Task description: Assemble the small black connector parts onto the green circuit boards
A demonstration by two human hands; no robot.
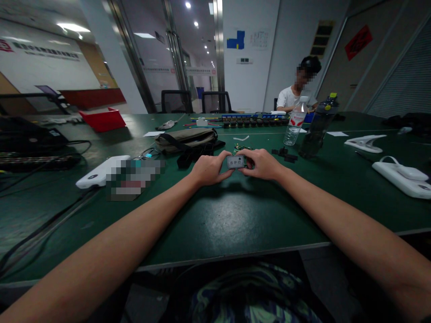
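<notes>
Between my two hands, just above the dark green table (222,220), is a small grey box (235,162) with the letters "SPD" on its face. My left hand (210,168) pinches its left side between thumb and fingers. On the other side, my right hand (264,164) grips the box's right edge. Behind the box lies a small tangle of greenish parts (243,147), partly hidden by my fingers. Several small black pieces (285,154) lie to the right of my right hand.
A grey-brown pouch (185,140) with a black strap lies behind my left hand. A water bottle (293,125) and a dark bottle (318,128) stand at the right. White power banks (104,171) and cables lie leftward. A person (298,92) sits across the table.
</notes>
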